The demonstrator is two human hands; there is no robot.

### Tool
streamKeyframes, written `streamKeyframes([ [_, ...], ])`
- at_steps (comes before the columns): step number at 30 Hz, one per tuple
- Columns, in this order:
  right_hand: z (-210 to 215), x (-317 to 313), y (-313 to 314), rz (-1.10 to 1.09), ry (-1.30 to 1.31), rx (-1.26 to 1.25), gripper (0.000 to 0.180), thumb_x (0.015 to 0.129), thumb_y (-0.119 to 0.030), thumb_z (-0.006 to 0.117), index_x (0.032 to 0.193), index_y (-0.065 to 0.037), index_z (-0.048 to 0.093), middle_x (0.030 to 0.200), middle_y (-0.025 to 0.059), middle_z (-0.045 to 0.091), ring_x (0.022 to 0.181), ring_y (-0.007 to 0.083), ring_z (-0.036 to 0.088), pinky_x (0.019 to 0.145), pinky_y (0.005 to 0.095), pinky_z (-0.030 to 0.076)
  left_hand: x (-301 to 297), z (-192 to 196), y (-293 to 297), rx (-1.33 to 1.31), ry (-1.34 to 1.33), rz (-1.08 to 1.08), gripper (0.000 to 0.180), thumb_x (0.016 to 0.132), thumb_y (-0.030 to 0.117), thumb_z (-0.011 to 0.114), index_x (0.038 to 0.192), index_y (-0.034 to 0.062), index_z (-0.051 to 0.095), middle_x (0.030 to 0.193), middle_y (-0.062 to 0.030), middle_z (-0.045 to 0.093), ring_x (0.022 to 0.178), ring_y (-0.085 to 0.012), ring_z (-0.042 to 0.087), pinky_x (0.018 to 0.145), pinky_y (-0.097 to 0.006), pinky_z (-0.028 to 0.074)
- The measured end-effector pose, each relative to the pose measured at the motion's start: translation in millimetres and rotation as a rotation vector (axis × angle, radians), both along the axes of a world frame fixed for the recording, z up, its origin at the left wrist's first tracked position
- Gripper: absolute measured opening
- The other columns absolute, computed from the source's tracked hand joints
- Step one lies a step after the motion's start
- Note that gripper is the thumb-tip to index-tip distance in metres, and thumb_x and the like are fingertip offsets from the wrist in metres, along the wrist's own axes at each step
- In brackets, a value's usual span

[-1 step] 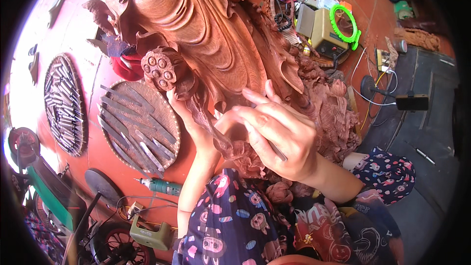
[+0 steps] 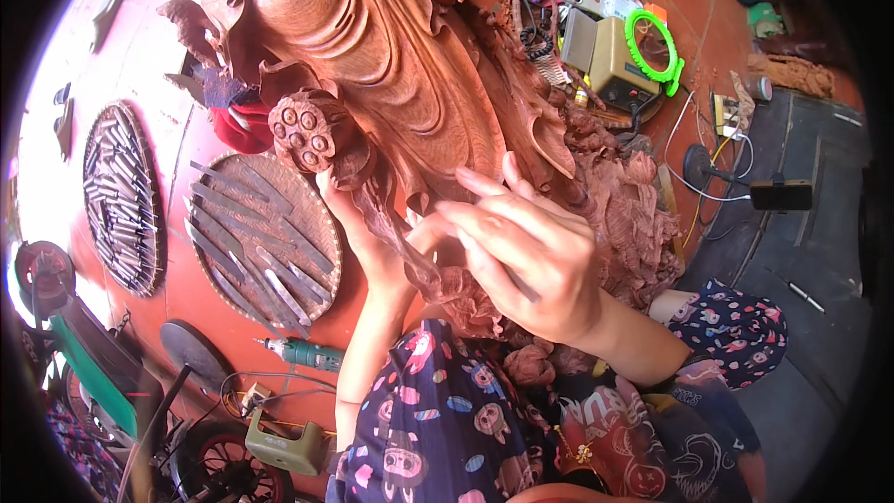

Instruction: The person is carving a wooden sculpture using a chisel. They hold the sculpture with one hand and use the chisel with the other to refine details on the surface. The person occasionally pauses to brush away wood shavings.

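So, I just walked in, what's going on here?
A person sits with both bare hands at a reddish-brown carved wooden sculpture with flowing folds. The left hand reaches behind a thin carved stem, below a round wooden seed pod. The right hand is curled close by; whether it grips a tool is hard to tell. To the left, flat metal tools lie on a round woven tray, and a green power tool rests on the floor.

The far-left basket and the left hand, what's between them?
The head view shows a woven tray of flat tools between the basket and the left hand.
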State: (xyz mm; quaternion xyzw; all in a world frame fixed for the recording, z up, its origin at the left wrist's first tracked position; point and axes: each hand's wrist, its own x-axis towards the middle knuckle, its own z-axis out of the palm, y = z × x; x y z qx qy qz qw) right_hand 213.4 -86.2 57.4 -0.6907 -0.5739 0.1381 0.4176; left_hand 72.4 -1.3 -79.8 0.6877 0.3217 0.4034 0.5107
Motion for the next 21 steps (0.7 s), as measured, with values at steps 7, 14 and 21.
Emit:
streamKeyframes([
  [7,-4.4,-4.3,2.7,-0.045,-0.057,0.032,0.025,0.088,-0.005,0.066,0.111,0.005,0.067,0.098,0.0183,0.068,0.104,0.0383,0.070,0.102,0.0569,0.050,10.7,7.2,-3.7,-0.125,-0.054,0.073,0.133,0.067,0.046,0.093,0.157,0.0034,0.006,0.152,-0.0198,0.034,0.139,-0.0330,0.039,0.116,-0.046,0.032],
  [14,1.0,-1.7,7.3,-0.028,0.035,-0.066,0.026,0.088,-0.007,0.066,0.111,0.005,0.067,0.101,0.0197,0.069,0.104,0.0403,0.069,0.102,0.0563,0.050,15.3,6.4,3.6,0.015,0.018,0.121,0.132,0.065,0.056,0.090,0.155,0.0013,0.012,0.146,-0.0196,0.038,0.134,-0.0321,0.043,0.113,-0.046,0.035],
  [21,0.1,1.4,5.2,0.011,-0.025,-0.064,0.025,0.089,-0.007,0.065,0.111,0.004,0.068,0.105,0.0196,0.070,0.103,0.0395,0.070,0.102,0.0558,0.050,8.9,11.9,4.3,-0.028,0.068,0.097,0.129,0.063,0.060,0.090,0.151,-0.0005,0.019,0.143,-0.0183,0.038,0.134,-0.0317,0.041,0.113,-0.045,0.033],
])
